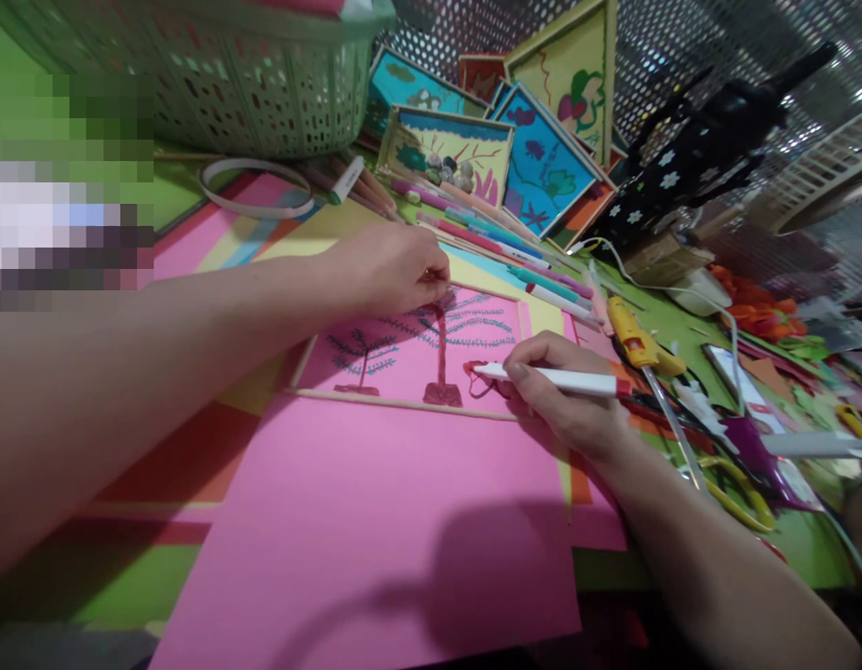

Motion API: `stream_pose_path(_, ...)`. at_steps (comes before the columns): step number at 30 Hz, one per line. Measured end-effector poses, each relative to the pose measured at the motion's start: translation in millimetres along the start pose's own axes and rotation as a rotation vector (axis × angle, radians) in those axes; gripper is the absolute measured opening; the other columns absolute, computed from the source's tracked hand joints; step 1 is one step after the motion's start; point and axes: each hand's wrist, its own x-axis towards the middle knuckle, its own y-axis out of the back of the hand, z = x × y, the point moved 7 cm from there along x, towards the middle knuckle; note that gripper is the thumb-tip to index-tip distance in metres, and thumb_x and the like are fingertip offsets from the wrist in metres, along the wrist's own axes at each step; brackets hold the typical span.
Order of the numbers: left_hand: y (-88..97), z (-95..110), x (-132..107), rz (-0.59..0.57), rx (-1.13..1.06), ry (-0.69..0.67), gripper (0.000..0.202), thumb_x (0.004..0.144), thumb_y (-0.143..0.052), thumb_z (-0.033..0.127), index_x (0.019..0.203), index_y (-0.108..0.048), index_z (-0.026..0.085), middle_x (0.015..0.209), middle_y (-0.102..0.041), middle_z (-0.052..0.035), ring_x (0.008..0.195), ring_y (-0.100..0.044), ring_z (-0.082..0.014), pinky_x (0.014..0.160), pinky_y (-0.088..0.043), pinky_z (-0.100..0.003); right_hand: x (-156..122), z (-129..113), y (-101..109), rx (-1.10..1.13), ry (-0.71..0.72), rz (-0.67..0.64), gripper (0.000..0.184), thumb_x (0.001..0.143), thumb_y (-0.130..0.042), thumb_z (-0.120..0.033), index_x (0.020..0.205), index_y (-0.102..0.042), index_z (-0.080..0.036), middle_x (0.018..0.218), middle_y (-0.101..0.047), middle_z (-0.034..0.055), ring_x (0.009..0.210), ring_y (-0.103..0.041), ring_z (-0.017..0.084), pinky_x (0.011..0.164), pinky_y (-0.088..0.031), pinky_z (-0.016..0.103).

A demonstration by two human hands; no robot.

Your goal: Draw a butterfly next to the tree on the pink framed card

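Note:
My right hand [571, 386] grips a white-barrelled marker [574, 379] with a red end. The marker's tip touches pink paper [375, 521], beside a small red outline. Thin wooden sticks [403, 402] frame this drawing. Inside the frame stand a tall brown-trunked tree [442, 349] with green fronds and a smaller plant [363, 363] at the left. Over the frame's top edge rests my left hand [403, 265], its fingers curled together near the tree's top. What those fingers hold, if anything, is hidden.
Several markers [493, 244] lie behind the drawing. Framed pictures [546, 163] lean at the back beside a green basket [263, 84]. At the right are a yellow glue gun [633, 330], yellow-handled scissors [742, 498], a phone [742, 381] and a cable.

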Motion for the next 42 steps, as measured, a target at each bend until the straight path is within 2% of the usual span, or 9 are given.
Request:
stream_pose_path(8,-3.0,-3.6,3.8,0.019,0.007,0.014,0.034,0.090,-0.043,0.033,0.099,-0.072,0.017,0.095,-0.070,-0.0064,0.088,-0.062,-0.0205,0.069,-0.041,-0.028,1.0,-4.9,4.0,-0.021,0.082,0.029,0.014,0.077,-0.060,-0.027,0.065,-0.056,-0.021,0.051,-0.056,-0.0031,0.049,-0.052,0.011,0.047,-0.040,0.025)
stream_pose_path(13,-4.1,-4.7,5.4,0.024,0.010,0.019,0.029,0.088,-0.046,0.032,0.093,-0.072,0.022,0.091,-0.070,-0.0031,0.086,-0.063,-0.0195,0.068,-0.041,-0.026,1.5,-2.1,1.6,-0.010,0.060,0.020,0.014,0.078,-0.060,-0.027,0.066,-0.056,-0.021,0.052,-0.055,-0.0029,0.050,-0.052,0.011,0.047,-0.040,0.025)
stream_pose_path(22,-0.8,-1.1,1.7,0.009,0.012,0.010,0.035,0.092,-0.042,0.030,0.101,-0.072,0.014,0.097,-0.070,-0.0083,0.089,-0.061,-0.0208,0.072,-0.041,-0.029,-0.1,-2.5,3.4,-0.013,0.064,0.021,0.014,0.077,-0.059,-0.025,0.063,-0.056,-0.021,0.049,-0.054,-0.0040,0.048,-0.051,0.011,0.046,-0.039,0.024)
stream_pose_path(30,-1.9,-2.9,1.9,0.011,0.019,0.014,0.035,0.092,-0.042,0.034,0.100,-0.072,0.017,0.095,-0.071,-0.0060,0.087,-0.061,-0.0201,0.071,-0.042,-0.029,1.2,-1.5,2.3,-0.022,0.045,0.017,0.014,0.076,-0.060,-0.029,0.065,-0.056,-0.021,0.051,-0.055,-0.0030,0.049,-0.051,0.011,0.045,-0.039,0.024)
stream_pose_path(42,-0.8,-2.1,2.5,0.014,0.014,0.017,0.035,0.091,-0.042,0.031,0.101,-0.072,0.015,0.096,-0.070,-0.0078,0.087,-0.062,-0.0210,0.070,-0.041,-0.029,0.7,-0.7,2.8,0.000,0.064,0.015,0.014,0.078,-0.060,-0.027,0.066,-0.057,-0.021,0.050,-0.054,-0.0036,0.051,-0.053,0.012,0.047,-0.040,0.024)
